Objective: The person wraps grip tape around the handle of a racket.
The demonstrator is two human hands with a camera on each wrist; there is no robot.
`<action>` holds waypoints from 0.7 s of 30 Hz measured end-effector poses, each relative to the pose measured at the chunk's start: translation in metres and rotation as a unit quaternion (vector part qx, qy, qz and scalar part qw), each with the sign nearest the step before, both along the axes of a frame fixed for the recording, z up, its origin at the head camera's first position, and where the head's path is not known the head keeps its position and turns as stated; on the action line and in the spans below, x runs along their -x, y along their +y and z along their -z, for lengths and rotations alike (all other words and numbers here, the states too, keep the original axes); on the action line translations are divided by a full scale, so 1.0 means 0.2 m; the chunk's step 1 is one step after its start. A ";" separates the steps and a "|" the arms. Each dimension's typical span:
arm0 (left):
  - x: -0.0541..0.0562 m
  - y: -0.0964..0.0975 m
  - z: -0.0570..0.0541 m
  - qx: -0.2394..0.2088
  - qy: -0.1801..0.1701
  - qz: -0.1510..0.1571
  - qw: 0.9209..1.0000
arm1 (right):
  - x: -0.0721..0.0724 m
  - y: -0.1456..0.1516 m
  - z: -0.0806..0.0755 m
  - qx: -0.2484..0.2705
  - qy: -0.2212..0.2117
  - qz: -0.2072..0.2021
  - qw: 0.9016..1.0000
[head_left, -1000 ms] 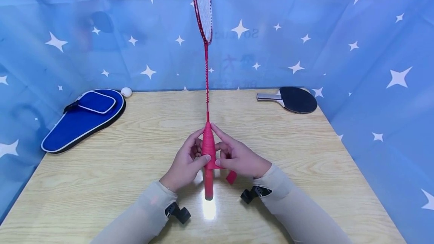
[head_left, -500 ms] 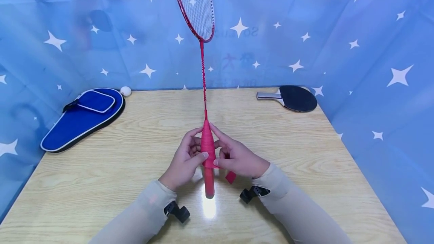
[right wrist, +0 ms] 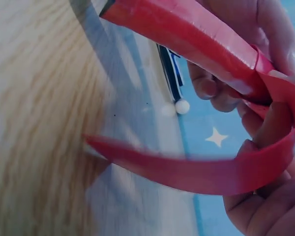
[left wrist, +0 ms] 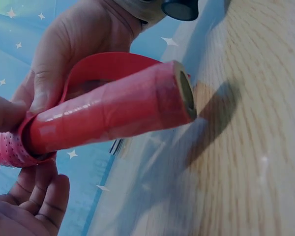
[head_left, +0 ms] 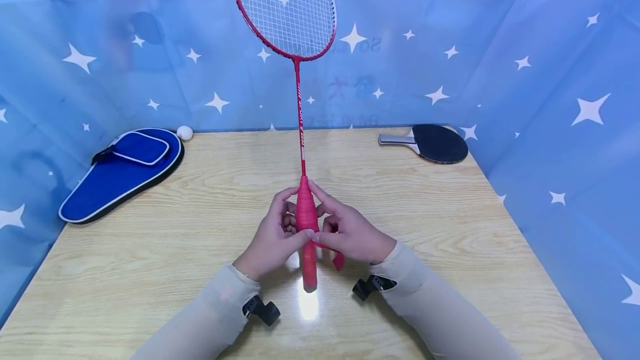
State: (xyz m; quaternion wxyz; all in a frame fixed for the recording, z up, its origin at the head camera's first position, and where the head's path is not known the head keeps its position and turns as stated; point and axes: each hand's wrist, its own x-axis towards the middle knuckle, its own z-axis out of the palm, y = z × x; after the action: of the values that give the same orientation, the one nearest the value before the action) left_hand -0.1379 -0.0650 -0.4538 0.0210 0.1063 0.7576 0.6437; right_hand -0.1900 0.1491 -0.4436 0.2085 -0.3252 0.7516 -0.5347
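Note:
A red badminton racket (head_left: 300, 110) stands between my hands, strings up and butt end down near the table. Red perforated grip tape (right wrist: 196, 174) wraps the upper handle and trails off loose to the right. Below the wrap, the smooth, shiny lower handle (left wrist: 118, 108) shows. My left hand (head_left: 272, 243) holds the handle from the left, thumb on its front and fingers along the side. From the right, my right hand (head_left: 357, 238) pinches the tape with the thumb at the handle; its index finger reaches up to the top of the cone.
On the wooden table (head_left: 225, 171), a blue paddle case (head_left: 125, 176) lies at the back left beside a white ball (head_left: 184, 133). A black table tennis paddle (head_left: 440, 143) lies at the back right. A starred blue curtain (head_left: 400, 88) stands behind and at the sides.
The racket has turned about its long axis, so its head goes from nearly edge-on to facing me. My left thumb has moved across the front of the handle beside the right thumb.

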 end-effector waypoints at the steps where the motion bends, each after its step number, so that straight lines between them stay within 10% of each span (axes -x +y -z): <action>1: 0.00 0.00 0.00 -0.001 -0.004 -0.002 1.000 | 0.00 0.00 0.00 0.002 -0.004 -0.002 1.000; 21: 0.00 0.01 -0.02 -0.006 -0.004 0.007 1.000 | 0.00 -0.01 0.00 0.006 -0.009 -0.015 1.000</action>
State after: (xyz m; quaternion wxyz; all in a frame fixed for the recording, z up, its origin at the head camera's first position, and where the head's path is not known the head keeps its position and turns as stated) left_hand -0.1370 -0.0639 -0.4507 0.0276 0.1089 0.7529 0.6485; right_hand -0.1894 0.1476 -0.4432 0.2212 -0.3331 0.7415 -0.5388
